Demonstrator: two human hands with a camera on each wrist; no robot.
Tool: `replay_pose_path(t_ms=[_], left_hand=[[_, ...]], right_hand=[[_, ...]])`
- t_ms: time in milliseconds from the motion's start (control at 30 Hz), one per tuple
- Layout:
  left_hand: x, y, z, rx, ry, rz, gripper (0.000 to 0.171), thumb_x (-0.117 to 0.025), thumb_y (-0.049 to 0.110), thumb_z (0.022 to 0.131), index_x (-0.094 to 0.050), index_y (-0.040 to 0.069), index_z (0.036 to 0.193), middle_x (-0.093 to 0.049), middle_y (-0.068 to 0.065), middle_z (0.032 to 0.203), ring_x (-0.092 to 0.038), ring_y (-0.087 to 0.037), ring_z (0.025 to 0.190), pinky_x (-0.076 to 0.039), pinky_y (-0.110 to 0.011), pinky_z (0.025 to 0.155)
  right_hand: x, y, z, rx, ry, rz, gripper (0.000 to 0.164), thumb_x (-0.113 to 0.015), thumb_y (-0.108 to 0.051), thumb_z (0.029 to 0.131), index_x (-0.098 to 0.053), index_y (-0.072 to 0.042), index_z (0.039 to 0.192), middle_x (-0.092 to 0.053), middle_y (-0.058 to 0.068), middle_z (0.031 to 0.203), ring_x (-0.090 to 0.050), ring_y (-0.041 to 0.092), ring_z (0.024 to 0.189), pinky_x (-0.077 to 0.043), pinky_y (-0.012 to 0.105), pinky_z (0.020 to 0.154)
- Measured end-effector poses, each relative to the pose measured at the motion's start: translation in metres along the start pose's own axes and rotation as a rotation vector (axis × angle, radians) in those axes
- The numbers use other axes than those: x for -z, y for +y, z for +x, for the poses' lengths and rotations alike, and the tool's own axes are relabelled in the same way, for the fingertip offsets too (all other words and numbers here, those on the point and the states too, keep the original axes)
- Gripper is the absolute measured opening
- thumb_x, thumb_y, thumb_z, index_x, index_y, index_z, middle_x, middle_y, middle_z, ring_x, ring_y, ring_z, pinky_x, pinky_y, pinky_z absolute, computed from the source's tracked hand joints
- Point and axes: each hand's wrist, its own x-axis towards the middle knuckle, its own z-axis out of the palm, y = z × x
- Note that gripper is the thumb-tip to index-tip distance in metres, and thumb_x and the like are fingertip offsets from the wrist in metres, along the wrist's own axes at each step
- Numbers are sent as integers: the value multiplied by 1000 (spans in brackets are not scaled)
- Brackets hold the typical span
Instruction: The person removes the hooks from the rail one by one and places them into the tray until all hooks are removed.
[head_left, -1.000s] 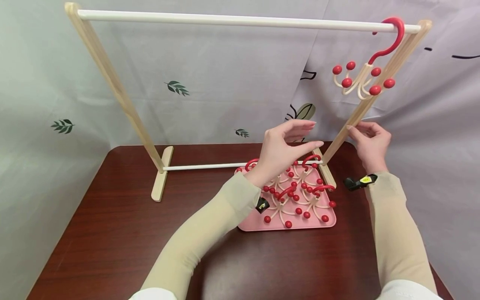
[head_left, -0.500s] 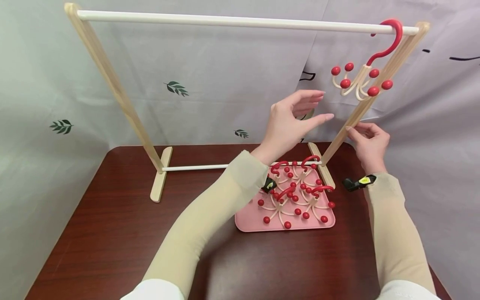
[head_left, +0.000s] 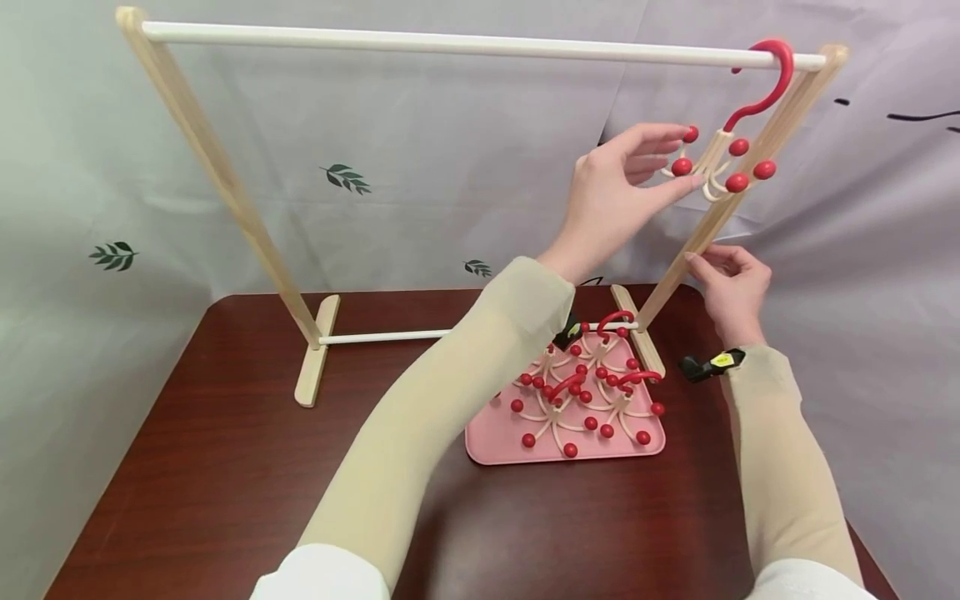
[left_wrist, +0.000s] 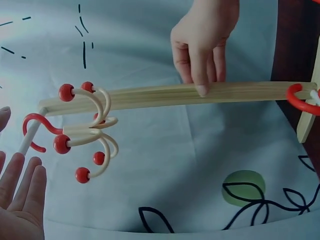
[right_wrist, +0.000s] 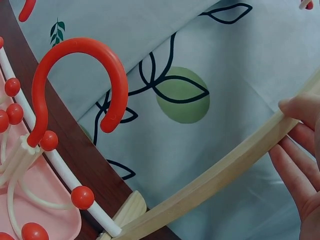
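A claw-shaped hanger (head_left: 718, 150) hangs by its red hook from the white top rod (head_left: 420, 42) of a wooden rack, near the right end. Several cream prongs tipped with red balls spread from its stem. My left hand (head_left: 609, 192) is raised beside it, overlapping its left prongs in the head view. In the left wrist view the left fingers (left_wrist: 34, 187) extend apart from the hanger. Lower down, my right hand (head_left: 738, 287) pinches the rack's right wooden post (head_left: 707, 229) between thumb and fingers.
Below my left forearm, a pink tray (head_left: 491, 442) holds several similar hangers (head_left: 555, 412), hooks upward. The rack's left post (head_left: 217, 171) stands on a wooden foot (head_left: 317, 358). A white lower rod (head_left: 382, 337) runs behind the tray. Patterned cloth (head_left: 450, 183) hangs behind the table (head_left: 300, 492).
My left hand has risen from above the tray, up and rightward to the hanging hanger. My right hand keeps its grip on the post.
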Motion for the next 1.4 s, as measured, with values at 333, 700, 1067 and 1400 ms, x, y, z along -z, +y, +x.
replay_pose_path(t_ms=[333, 700, 1067, 1400], left_hand=[[-16, 20, 36, 73, -37, 136, 54, -87, 27, 84, -66, 20, 134, -67, 13, 124, -60, 8, 102, -41, -3, 87], [-28, 24, 58, 149, -119, 294, 63, -83, 38, 87, -58, 32, 145, -59, 24, 134, -46, 15, 119, -33, -2, 89], [-38, 29, 70, 194, -267, 371, 72, -81, 41, 88, -48, 34, 153, -53, 20, 140, -53, 6, 102, -37, -7, 83], [-40, 29, 72, 211, -295, 364, 73, -79, 41, 90, -45, 33, 155, -51, 22, 142, -40, 14, 125, -34, -4, 93]], right_hand=[[-4, -1, -3, -9, 1, 7, 21, -85, 1, 80, -74, 2, 98, -74, 1, 84, -72, 11, 80, -59, 20, 71], [-3, -1, -5, -12, 1, 22, 21, -85, 1, 80, -74, 2, 97, -74, 2, 85, -72, 11, 80, -59, 21, 71], [-3, 0, -5, -13, 9, 19, 21, -86, 0, 80, -75, 1, 98, -74, 3, 88, -72, 12, 82, -59, 21, 72], [-5, 0, -7, -7, 3, 12, 22, -85, 1, 80, -74, 3, 99, -74, 3, 87, -72, 12, 81, -59, 21, 71]])
